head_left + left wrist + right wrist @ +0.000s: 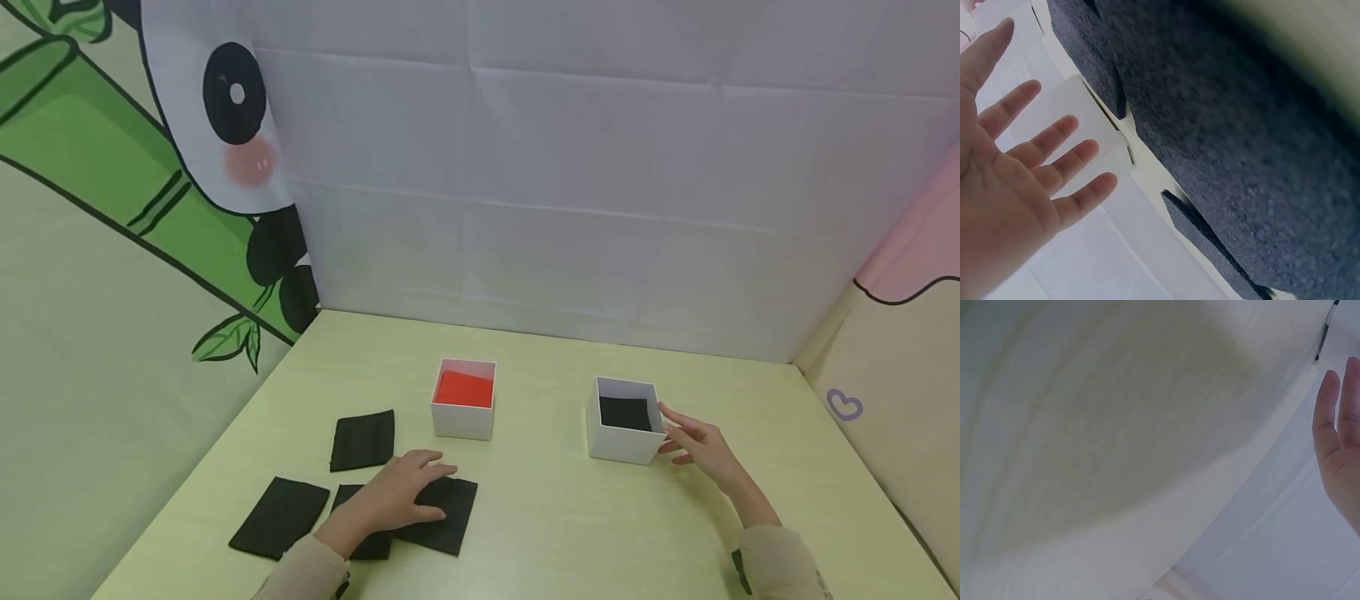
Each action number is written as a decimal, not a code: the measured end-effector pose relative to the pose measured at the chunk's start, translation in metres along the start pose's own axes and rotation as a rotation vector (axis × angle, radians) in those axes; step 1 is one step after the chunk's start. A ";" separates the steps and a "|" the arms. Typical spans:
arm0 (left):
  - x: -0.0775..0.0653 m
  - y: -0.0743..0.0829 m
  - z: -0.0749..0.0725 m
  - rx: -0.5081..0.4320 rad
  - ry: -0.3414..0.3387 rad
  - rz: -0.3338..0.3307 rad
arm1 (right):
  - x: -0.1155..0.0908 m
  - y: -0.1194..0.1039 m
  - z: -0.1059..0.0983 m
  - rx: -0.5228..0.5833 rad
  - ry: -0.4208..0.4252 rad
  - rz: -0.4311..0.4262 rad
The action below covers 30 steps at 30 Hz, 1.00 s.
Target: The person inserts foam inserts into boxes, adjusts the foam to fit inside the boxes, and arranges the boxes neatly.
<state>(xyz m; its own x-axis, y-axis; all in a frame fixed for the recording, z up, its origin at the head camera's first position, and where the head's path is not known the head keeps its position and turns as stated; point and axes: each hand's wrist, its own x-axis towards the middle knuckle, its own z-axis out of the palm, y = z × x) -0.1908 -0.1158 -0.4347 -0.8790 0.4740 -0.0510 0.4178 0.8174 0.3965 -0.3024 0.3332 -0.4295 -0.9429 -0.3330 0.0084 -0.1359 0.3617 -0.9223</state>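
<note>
My left hand (401, 496) hovers over two black fabric squares, one on its right (455, 521) and another partly hidden below the wrist (372, 546). Its fingers are spread and hold nothing; the left wrist view shows the bare palm (1016, 187) beside dark, textured fabric (1229, 144). At the right, a white open-topped box (621, 444) contains a black piece (626, 414). My right hand (703, 450) is at that box's right wall, fingers extended; whether they touch it I cannot tell. The right wrist view catches only part of this hand (1342, 450).
Another white box (462, 422) stands left of the first, with a red piece (465, 390) inside. Two more black squares lie on the left of the pale table, one farther back (363, 442) and one nearer (277, 518). A white cloth backdrop (525, 183) rises behind.
</note>
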 end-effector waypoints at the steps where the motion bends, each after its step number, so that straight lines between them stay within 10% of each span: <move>1: 0.000 -0.001 0.000 0.002 -0.004 -0.005 | 0.000 0.000 0.000 -0.001 0.000 0.001; 30: 0.004 -0.003 0.004 0.073 -0.054 -0.086 | -0.001 -0.002 0.001 0.008 -0.002 0.011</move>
<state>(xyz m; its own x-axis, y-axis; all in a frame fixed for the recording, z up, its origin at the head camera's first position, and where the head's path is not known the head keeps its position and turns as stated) -0.1947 -0.1149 -0.4397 -0.8993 0.4168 -0.1323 0.3591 0.8766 0.3205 -0.3008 0.3322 -0.4281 -0.9437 -0.3307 -0.0023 -0.1233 0.3582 -0.9255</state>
